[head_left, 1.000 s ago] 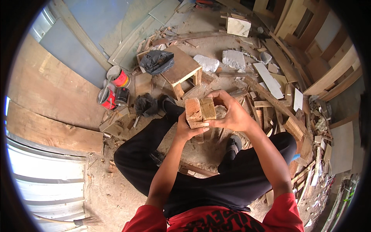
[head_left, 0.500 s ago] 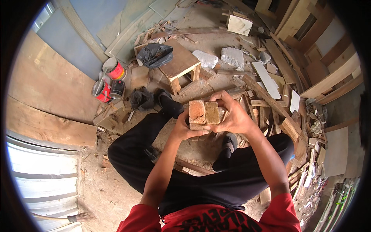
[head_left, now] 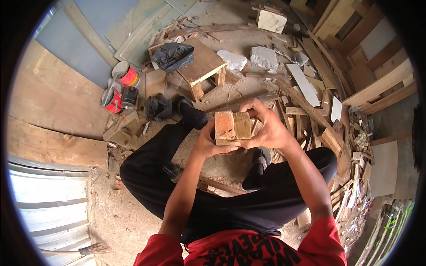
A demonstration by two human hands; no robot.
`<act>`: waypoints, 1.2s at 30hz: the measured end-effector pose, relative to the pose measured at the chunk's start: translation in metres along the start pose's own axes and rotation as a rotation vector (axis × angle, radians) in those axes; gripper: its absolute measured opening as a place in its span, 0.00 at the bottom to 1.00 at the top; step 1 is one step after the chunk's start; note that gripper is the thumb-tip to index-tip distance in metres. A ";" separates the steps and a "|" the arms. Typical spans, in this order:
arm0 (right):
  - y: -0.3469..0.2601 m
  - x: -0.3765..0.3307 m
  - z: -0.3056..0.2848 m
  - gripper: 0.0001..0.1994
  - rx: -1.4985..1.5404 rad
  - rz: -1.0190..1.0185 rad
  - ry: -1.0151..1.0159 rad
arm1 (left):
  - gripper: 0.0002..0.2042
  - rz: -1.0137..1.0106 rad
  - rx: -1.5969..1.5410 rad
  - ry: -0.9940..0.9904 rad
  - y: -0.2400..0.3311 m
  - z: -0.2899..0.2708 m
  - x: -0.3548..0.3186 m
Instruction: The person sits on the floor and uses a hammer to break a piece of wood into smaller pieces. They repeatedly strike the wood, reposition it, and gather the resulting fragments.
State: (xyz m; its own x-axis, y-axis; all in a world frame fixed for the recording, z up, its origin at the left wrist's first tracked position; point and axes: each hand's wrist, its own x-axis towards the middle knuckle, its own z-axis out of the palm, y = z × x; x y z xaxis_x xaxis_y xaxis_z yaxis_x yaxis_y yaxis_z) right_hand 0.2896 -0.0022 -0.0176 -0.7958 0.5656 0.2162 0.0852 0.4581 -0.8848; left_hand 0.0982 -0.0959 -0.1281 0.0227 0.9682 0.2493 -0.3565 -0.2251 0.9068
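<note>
Two short wood blocks are held side by side over the floor between my legs. The left one, a reddish block (head_left: 224, 123), has a rough end face with a small dark hole. Against it sits a brown block (head_left: 242, 127). Wrapped round the left side and underside is my left hand (head_left: 207, 142), its thumb along the near lower edge. My right hand (head_left: 270, 128) grips the right side, fingers curled over the far edge and thumb under the near edge. A paler piece of wood shows partly beside the brown block; the undersides are hidden.
A low wooden stool (head_left: 202, 64) with a black plastic bag (head_left: 173, 56) on it stands ahead. Red paint cans (head_left: 112, 100) are at left. Wood scraps (head_left: 326, 133) pile up at right, near white broken chunks (head_left: 263, 58). A broom (head_left: 91, 249) lies at lower left.
The whole view has shifted slightly. Both hands keep their hold on the blocks, whose end faces tilt a little differently.
</note>
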 end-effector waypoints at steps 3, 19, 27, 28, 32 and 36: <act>0.005 -0.001 0.001 0.35 -0.005 -0.006 0.007 | 0.41 0.015 0.042 0.022 -0.003 0.000 -0.003; -0.013 -0.004 0.002 0.39 -0.153 -0.085 -0.053 | 0.40 -0.029 -0.080 0.056 -0.010 -0.003 -0.006; -0.006 -0.016 0.004 0.36 0.011 -0.005 -0.010 | 0.41 -0.055 0.064 0.068 -0.017 0.002 -0.007; -0.006 -0.017 0.003 0.36 -0.024 -0.028 -0.007 | 0.41 -0.061 0.068 0.061 -0.016 0.003 -0.007; -0.013 -0.018 0.003 0.37 -0.128 -0.070 -0.012 | 0.39 -0.032 0.067 0.065 -0.017 0.004 -0.008; -0.020 -0.021 0.002 0.37 -0.118 -0.044 -0.028 | 0.38 0.007 0.106 0.072 -0.012 0.009 -0.012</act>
State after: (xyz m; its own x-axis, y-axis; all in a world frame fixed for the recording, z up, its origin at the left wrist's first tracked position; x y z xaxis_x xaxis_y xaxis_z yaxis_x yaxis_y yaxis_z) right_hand 0.3031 -0.0244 -0.0058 -0.8167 0.5243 0.2410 0.1184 0.5610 -0.8193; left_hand 0.1106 -0.1058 -0.1394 -0.0476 0.9709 0.2346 -0.2558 -0.2389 0.9367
